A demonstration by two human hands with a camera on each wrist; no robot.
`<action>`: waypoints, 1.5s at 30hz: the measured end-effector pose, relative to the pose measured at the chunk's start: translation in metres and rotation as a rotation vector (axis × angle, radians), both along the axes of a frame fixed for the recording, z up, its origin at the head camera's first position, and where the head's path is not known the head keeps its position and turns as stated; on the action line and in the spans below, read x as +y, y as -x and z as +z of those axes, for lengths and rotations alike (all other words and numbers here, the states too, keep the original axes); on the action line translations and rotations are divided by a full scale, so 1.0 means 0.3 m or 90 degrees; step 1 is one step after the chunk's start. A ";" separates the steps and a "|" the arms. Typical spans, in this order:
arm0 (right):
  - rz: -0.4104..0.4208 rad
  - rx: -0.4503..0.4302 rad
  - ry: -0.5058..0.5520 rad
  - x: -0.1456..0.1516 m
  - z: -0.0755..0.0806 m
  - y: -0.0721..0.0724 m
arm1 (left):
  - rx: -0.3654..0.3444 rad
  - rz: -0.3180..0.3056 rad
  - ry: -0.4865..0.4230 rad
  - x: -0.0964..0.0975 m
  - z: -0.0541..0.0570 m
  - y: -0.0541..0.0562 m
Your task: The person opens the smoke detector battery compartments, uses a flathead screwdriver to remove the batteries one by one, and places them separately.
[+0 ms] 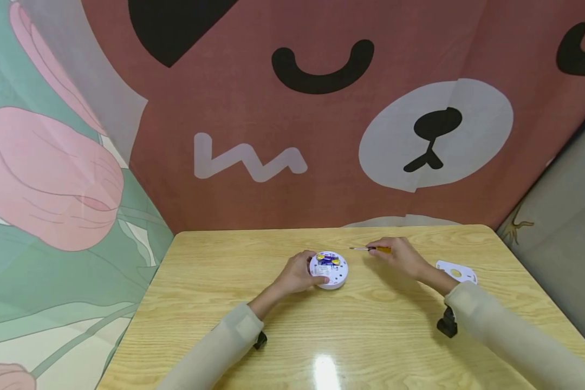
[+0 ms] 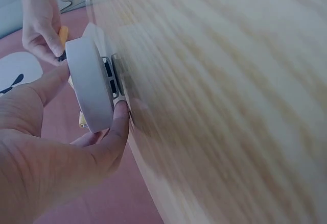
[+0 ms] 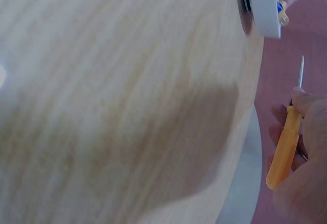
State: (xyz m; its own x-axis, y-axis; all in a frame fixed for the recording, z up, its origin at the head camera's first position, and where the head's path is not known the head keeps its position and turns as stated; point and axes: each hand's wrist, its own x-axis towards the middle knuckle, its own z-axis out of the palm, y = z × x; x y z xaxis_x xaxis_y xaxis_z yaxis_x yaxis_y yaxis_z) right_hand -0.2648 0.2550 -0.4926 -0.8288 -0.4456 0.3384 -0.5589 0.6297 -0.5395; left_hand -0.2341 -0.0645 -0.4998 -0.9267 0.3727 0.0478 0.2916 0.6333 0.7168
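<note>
Pale cloth sleeves (image 1: 214,344) nearest head camera. Left hand (image 1: 297,272) pinches round white plastic device (image 1: 339,274) over wood-grain table (image 1: 292,336); dark-slotted underside (image 2: 109,76) in wrist views only. Right hand (image 1: 403,258) pinches screwdriver (image 1: 370,248), smooth orange handle (image 3: 284,152) clearest in right wrist view.

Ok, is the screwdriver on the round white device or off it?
Off: the head view shows a gap between screwdriver and white device.

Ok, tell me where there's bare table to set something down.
Bare on the table: the left part, between the left edge and the left hand; the near middle, between the sleeves. Crowded: around the white device in that hand, the screwdriver in the right hand, and the white plate by the right sleeve.
</note>
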 end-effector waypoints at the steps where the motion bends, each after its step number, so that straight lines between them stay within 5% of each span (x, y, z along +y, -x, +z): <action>1: 0.002 0.003 -0.004 0.005 0.003 0.006 | 0.001 0.000 0.000 -0.001 -0.001 0.000; 24: -0.018 0.042 -0.046 0.049 0.028 0.140 | -0.007 -0.009 0.004 -0.003 -0.006 0.008; 45: -0.069 0.086 -0.103 0.054 -0.042 0.247 | -0.024 0.023 0.000 0.009 -0.014 0.020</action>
State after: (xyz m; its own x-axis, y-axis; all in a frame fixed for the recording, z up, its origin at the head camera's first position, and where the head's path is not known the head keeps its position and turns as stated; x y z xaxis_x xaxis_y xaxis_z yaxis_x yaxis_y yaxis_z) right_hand -0.3388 0.2713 -0.5053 -0.8270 -0.4138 0.3807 -0.5433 0.7624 -0.3516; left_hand -0.2401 -0.0617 -0.5041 -0.9406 0.3394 0.0125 0.2415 0.6425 0.7273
